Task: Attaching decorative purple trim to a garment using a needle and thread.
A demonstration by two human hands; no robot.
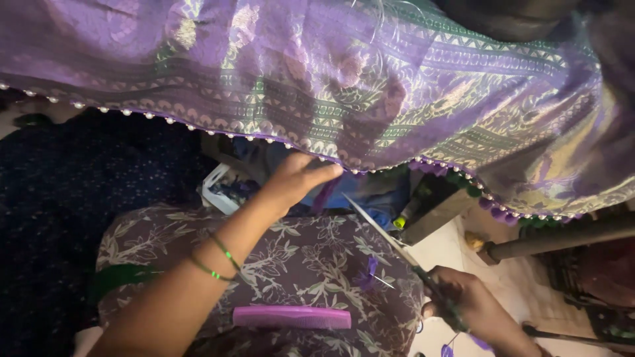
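Observation:
A purple and green patterned cloth (370, 86) with a beaded edge hangs across the top of the view. My left hand (297, 178) reaches up to its lower edge and pinches a purple tassel (325, 193) there. My right hand (466, 304) grips the handles of a pair of scissors (380, 231), whose blades point up and left toward the tassel, a little short of it. A purple comb (291, 317) lies on my lap, which is covered in floral fabric (311, 258). A small purple thread piece with a needle (374, 274) rests on the lap too.
A dark blue cloth (73, 198) lies at the left. A white bag (221, 188) and a box of sewing bits (436, 201) sit under the cloth's edge. Wooden furniture legs (555, 238) stand on the pale floor (503, 277) at the right.

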